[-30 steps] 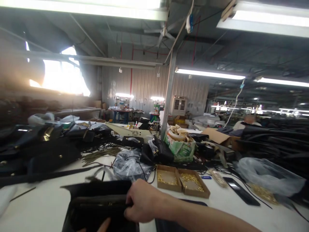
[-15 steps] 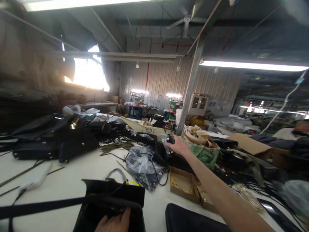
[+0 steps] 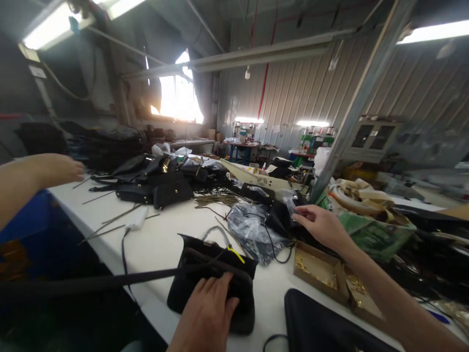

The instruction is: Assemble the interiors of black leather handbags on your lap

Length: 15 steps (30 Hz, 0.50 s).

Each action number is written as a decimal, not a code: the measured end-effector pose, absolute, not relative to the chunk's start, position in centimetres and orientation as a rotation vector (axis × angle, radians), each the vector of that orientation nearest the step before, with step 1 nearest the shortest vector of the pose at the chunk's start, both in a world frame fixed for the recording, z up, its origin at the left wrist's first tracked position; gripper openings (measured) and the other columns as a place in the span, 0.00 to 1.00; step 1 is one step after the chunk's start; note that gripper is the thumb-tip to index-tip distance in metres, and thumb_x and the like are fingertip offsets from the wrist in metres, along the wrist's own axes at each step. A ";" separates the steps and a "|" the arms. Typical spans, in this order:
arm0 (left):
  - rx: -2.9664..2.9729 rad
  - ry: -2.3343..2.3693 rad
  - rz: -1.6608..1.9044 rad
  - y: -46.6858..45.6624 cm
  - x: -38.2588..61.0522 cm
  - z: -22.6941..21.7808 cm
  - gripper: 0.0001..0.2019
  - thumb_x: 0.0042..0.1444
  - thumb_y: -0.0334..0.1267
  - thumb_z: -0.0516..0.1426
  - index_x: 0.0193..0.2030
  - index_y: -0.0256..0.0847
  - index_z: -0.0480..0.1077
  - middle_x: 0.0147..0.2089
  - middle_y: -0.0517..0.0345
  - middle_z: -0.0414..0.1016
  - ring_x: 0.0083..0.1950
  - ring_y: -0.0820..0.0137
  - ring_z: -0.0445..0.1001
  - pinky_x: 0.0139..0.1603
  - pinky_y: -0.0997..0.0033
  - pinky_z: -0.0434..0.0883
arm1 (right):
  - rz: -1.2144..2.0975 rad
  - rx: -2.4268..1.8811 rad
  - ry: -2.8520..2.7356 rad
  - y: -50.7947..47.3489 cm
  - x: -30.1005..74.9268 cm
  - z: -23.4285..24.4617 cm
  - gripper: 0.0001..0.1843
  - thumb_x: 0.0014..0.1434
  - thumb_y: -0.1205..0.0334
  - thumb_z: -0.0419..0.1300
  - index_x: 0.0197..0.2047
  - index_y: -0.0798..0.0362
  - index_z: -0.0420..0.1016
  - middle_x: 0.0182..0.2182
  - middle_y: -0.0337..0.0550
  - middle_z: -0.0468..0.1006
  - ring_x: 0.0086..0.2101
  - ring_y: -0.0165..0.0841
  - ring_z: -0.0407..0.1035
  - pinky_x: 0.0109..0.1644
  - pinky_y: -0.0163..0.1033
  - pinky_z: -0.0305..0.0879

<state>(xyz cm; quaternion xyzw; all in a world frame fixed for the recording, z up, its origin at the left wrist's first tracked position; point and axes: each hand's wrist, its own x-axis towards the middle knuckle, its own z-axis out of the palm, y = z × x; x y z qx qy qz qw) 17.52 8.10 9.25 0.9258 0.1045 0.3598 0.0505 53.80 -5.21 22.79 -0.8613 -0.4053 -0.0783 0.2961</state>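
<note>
My left hand (image 3: pixel 207 310) is closed on the edge of a small black handbag (image 3: pixel 174 296), with some fingertips hidden inside its opening. The bag's flap stands up, and a long dark strap (image 3: pixel 110 281) runs from it to the left. Further back, my right hand (image 3: pixel 320 225) reaches out, thumb and fingers apart. Its fingertips are beside clear plastic film (image 3: pixel 289 199) on a black bag (image 3: pixel 278 218); whether they touch it I cannot tell. Near the handbag lie a clear plastic bag of dark pieces (image 3: pixel 252 234) and a yellow tie (image 3: pixel 236 255).
Another person's forearm (image 3: pixel 36 173) enters at the left. Cardboard boxes of gold-coloured fittings (image 3: pixel 317 281) sit below my right arm. A black flat piece (image 3: pixel 322 325) lies at the front. Black bags (image 3: pixel 172 192) are piled at the back left; a metal post (image 3: pixel 361 98) rises at right.
My view has turned left, bringing the other person's forearm into sight. My left hand shows more fully on the handbag, and my right hand remains by the plastic film.
</note>
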 end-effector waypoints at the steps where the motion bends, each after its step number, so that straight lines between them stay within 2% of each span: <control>1: 2.778 0.283 1.106 7.6 16.8 9.8 0.17 0.79 0.38 0.53 0.69 0.34 0.67 0.53 0.43 0.86 0.51 0.56 0.85 0.55 0.55 0.79 | -0.088 -2.235 -1.177 -6.7 51.1 23.3 0.22 0.72 0.41 0.62 0.52 0.48 0.88 0.48 0.52 0.89 0.48 0.48 0.83 0.55 0.47 0.78; 3: 2.732 0.222 1.111 6.8 15.6 10.5 0.16 0.79 0.47 0.56 0.62 0.38 0.72 0.57 0.42 0.83 0.55 0.53 0.83 0.57 0.52 0.78 | 0.274 -2.028 -1.440 -9.3 45.1 24.5 0.22 0.73 0.39 0.62 0.47 0.47 0.89 0.43 0.48 0.89 0.43 0.44 0.83 0.48 0.43 0.77; 4: 2.734 0.199 1.110 6.3 15.1 10.7 0.15 0.78 0.48 0.58 0.58 0.40 0.73 0.58 0.42 0.83 0.57 0.51 0.82 0.59 0.50 0.76 | 0.339 -1.965 -1.511 -10.0 42.1 25.0 0.19 0.74 0.42 0.63 0.45 0.45 0.89 0.43 0.46 0.89 0.43 0.42 0.83 0.48 0.42 0.77; 6: 2.757 0.185 1.107 5.7 14.6 10.6 0.08 0.77 0.42 0.59 0.55 0.41 0.75 0.58 0.45 0.83 0.59 0.51 0.80 0.64 0.47 0.71 | 0.398 -1.876 -1.668 -10.3 37.3 25.5 0.18 0.78 0.49 0.60 0.43 0.46 0.89 0.44 0.45 0.89 0.43 0.39 0.82 0.50 0.40 0.76; 7: 2.769 0.190 1.100 5.4 14.4 10.5 0.06 0.77 0.36 0.58 0.54 0.41 0.75 0.57 0.47 0.83 0.59 0.52 0.80 0.66 0.46 0.69 | 0.406 -1.835 -1.725 -9.9 35.6 25.4 0.17 0.79 0.55 0.57 0.47 0.47 0.89 0.46 0.45 0.89 0.45 0.38 0.82 0.52 0.40 0.76; 10: 2.756 0.184 1.076 5.3 14.2 9.8 0.10 0.74 0.26 0.55 0.51 0.42 0.76 0.51 0.51 0.83 0.58 0.55 0.78 0.69 0.45 0.64 | 0.417 -1.893 -1.932 -7.2 33.4 24.4 0.22 0.74 0.71 0.55 0.62 0.50 0.85 0.58 0.48 0.87 0.56 0.39 0.81 0.63 0.40 0.73; 12: 2.737 0.138 1.073 5.7 14.1 9.0 0.11 0.73 0.25 0.54 0.47 0.42 0.76 0.46 0.53 0.81 0.54 0.57 0.78 0.67 0.46 0.63 | 0.432 -2.134 -2.033 -5.3 33.2 23.6 0.21 0.73 0.69 0.59 0.65 0.51 0.84 0.59 0.53 0.86 0.58 0.42 0.81 0.63 0.42 0.73; 15: 2.743 0.065 1.097 6.8 14.4 7.3 0.14 0.73 0.23 0.52 0.43 0.42 0.76 0.41 0.55 0.79 0.46 0.60 0.77 0.59 0.51 0.65 | 0.452 -2.447 -2.002 -3.0 32.9 23.0 0.18 0.70 0.58 0.66 0.59 0.54 0.87 0.51 0.57 0.89 0.50 0.47 0.84 0.53 0.43 0.77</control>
